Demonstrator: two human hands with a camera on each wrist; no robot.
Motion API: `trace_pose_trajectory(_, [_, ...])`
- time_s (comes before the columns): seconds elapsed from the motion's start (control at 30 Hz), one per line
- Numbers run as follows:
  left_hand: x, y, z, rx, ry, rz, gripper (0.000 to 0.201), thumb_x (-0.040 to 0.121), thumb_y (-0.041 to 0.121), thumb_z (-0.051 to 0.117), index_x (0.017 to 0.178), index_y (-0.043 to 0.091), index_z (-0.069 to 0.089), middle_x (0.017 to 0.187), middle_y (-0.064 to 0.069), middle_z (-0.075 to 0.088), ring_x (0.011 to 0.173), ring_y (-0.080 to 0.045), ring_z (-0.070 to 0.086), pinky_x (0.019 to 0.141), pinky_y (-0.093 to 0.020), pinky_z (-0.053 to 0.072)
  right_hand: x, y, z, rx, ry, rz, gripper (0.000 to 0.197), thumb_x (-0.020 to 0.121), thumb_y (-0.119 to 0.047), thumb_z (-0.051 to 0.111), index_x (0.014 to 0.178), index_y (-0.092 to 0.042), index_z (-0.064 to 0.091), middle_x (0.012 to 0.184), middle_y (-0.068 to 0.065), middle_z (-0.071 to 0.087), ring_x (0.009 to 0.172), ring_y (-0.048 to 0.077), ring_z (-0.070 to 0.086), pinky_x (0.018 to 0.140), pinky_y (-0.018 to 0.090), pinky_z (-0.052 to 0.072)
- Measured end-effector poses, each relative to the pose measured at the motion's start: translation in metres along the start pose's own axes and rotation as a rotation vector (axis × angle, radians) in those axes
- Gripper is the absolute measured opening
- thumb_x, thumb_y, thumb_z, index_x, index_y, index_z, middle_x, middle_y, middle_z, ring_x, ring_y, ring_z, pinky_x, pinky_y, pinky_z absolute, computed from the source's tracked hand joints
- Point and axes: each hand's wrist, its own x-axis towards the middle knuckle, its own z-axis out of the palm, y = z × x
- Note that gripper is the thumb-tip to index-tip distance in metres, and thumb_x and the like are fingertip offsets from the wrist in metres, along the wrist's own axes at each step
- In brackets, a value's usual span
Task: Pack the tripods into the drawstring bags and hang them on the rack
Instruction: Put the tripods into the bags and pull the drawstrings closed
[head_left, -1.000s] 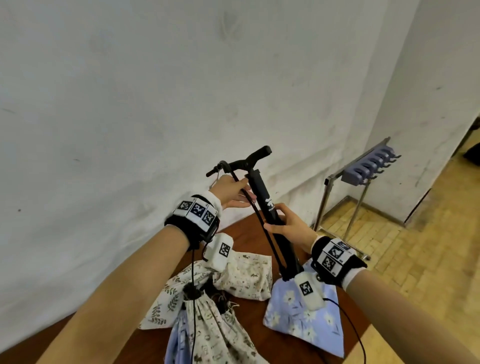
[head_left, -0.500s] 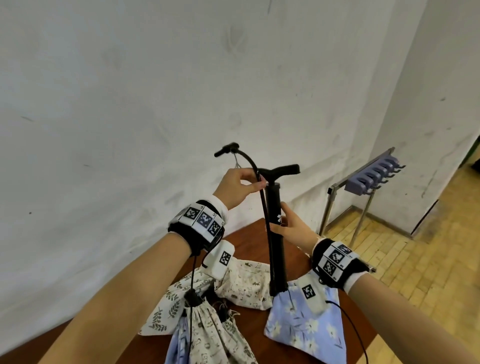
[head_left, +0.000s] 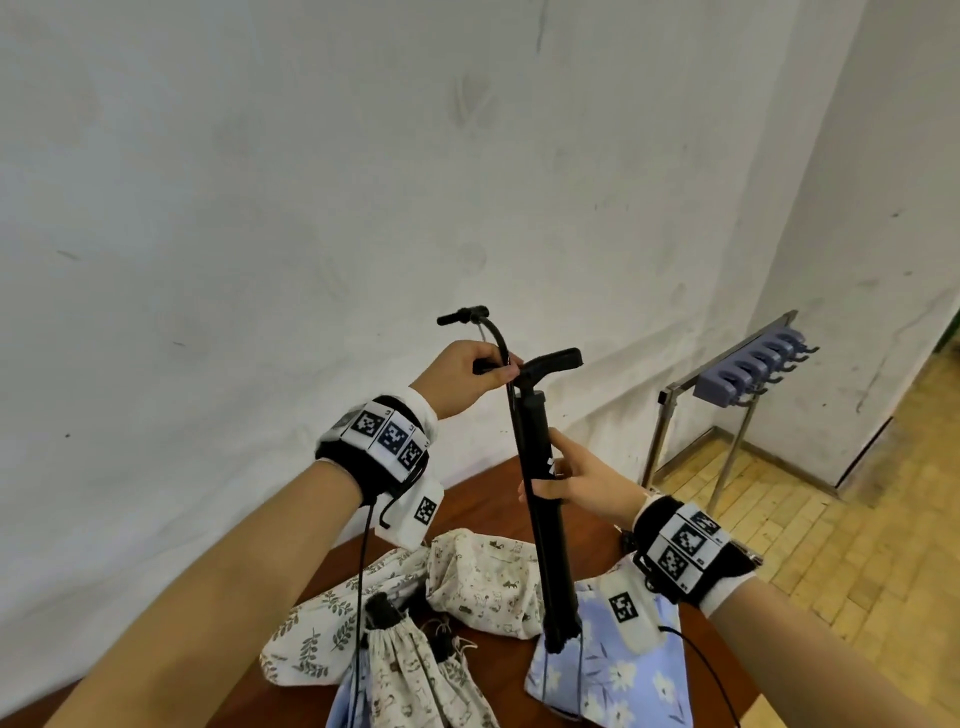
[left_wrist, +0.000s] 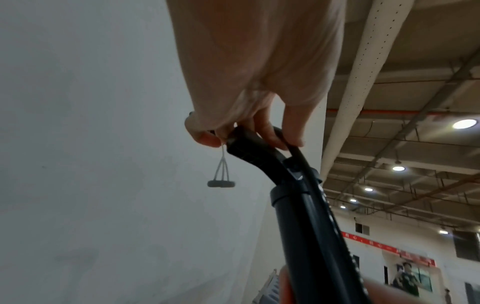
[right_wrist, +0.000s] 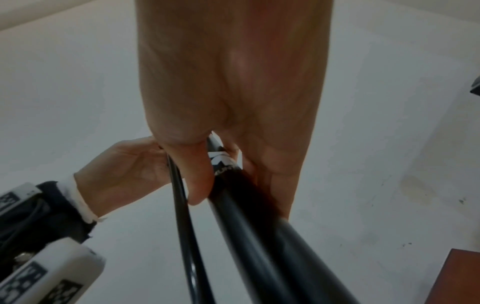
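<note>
So the black tripod (head_left: 540, 499) is standing pretty much upright, its bottom end poking into the mouth of the blue floral drawstring bag (head_left: 618, 680) lying on the brown table (head_left: 483, 488). The right hand (head_left: 582, 483) has its fingers and thumb wrapped around the middle of the tube, right by the white logo. The left hand (head_left: 467, 376) is up top, fingers curled round the handle end together with a thin black hose (head_left: 498, 338) that arcs above it; in the left wrist view there's also a little grey toggle on a cord (left_wrist: 221, 179) dangling below the fingers, though it's too blurry to tell what it's tied to. A few white patterned bags (head_left: 483, 582) sit to the left of the blue one. The rack (head_left: 748, 374) with its purple hooks stands off to the right on the floor, well apart from the table.
</note>
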Motion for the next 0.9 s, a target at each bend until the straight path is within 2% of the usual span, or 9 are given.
trace_pose_trajectory(0.07, [-0.002,0.004,-0.001,-0.045,-0.020,0.012,0.019,0.091,0.013,0.061,0.106,0.002,0.065,0.104,-0.009,0.070,0.095,-0.016,0.067,0.101,-0.039,0.047,-0.001,-0.002,0.002,0.005,-0.035,-0.001,0.061,0.089,-0.001,0.062,0.122,-0.048,0.039,0.104,0.025,0.065,0.102,0.036,0.065,0.095,0.045,0.051])
trace_pose_trajectory(0.13, [-0.003,0.008,-0.002,-0.047,-0.056,0.016,0.018,0.090,0.014,0.063,0.104,0.004,0.066,0.097,-0.006,0.071,0.090,-0.013,0.068,0.101,-0.039,0.047,-0.002,-0.002,0.004,0.014,-0.071,0.004,0.065,0.089,0.002,0.060,0.124,-0.048,0.039,0.098,0.021,0.066,0.101,0.037,0.065,0.094,0.043,0.052])
trace_pose_trajectory(0.23, [-0.003,0.011,-0.005,0.004,-0.075,0.053,0.016,0.085,0.021,0.069,0.098,0.011,0.069,0.093,-0.006,0.071,0.094,-0.015,0.066,0.097,-0.040,0.049,-0.002,-0.001,0.005,0.054,-0.109,0.016,0.062,0.089,0.010,0.055,0.130,-0.033,0.039,0.086,0.013,0.067,0.093,0.035,0.066,0.085,0.034,0.055])
trace_pose_trajectory(0.33, [-0.004,0.013,-0.005,-0.038,-0.049,0.038,0.014,0.086,0.013,0.068,0.097,0.006,0.067,0.095,-0.008,0.069,0.092,-0.016,0.067,0.092,-0.036,0.052,-0.003,-0.001,0.007,0.108,-0.102,0.021,0.055,0.090,0.012,0.053,0.130,-0.023,0.040,0.083,0.012,0.066,0.088,0.032,0.066,0.078,0.029,0.055])
trace_pose_trajectory(0.43, [-0.005,0.012,-0.004,-0.054,-0.038,-0.003,0.017,0.089,0.011,0.063,0.103,0.001,0.063,0.098,-0.009,0.068,0.081,-0.009,0.069,0.092,-0.030,0.052,-0.004,-0.002,0.009,0.134,-0.107,0.021,0.056,0.089,0.012,0.053,0.128,-0.028,0.043,0.082,0.011,0.067,0.086,0.031,0.067,0.079,0.030,0.055])
trace_pose_trajectory(0.57, [-0.006,0.010,0.000,-0.029,-0.039,-0.027,0.021,0.089,0.014,0.063,0.103,-0.001,0.063,0.101,-0.009,0.068,0.091,-0.027,0.069,0.097,-0.043,0.049,-0.003,-0.002,0.008,0.070,-0.105,0.020,0.058,0.088,0.011,0.054,0.126,-0.032,0.043,0.080,0.007,0.068,0.085,0.029,0.068,0.085,0.036,0.055])
trace_pose_trajectory(0.7, [-0.003,0.009,0.000,0.021,-0.025,-0.049,0.022,0.089,0.019,0.064,0.099,0.000,0.064,0.100,-0.014,0.069,0.095,-0.033,0.067,0.097,-0.049,0.048,-0.006,-0.004,0.008,0.082,-0.106,0.014,0.057,0.088,0.011,0.054,0.126,-0.030,0.043,0.079,0.006,0.068,0.085,0.030,0.067,0.086,0.039,0.055])
trace_pose_trajectory(0.8, [-0.001,0.009,0.001,0.097,-0.030,-0.065,0.013,0.091,0.018,0.061,0.085,0.007,0.058,0.097,-0.016,0.069,0.095,-0.030,0.067,0.095,-0.044,0.049,-0.008,-0.004,0.012,0.107,-0.104,0.002,0.051,0.089,0.010,0.053,0.129,-0.019,0.041,0.083,0.013,0.065,0.085,0.031,0.066,0.085,0.041,0.056])
trace_pose_trajectory(0.9, [0.002,0.006,0.005,0.098,0.057,-0.102,0.010,0.092,0.012,0.059,0.085,0.007,0.054,0.091,-0.012,0.067,0.091,-0.030,0.067,0.090,-0.040,0.051,-0.008,-0.005,0.013,0.123,-0.046,-0.002,0.059,0.081,0.015,0.051,0.129,-0.020,0.043,0.094,0.014,0.065,0.089,0.026,0.065,0.082,0.041,0.055])
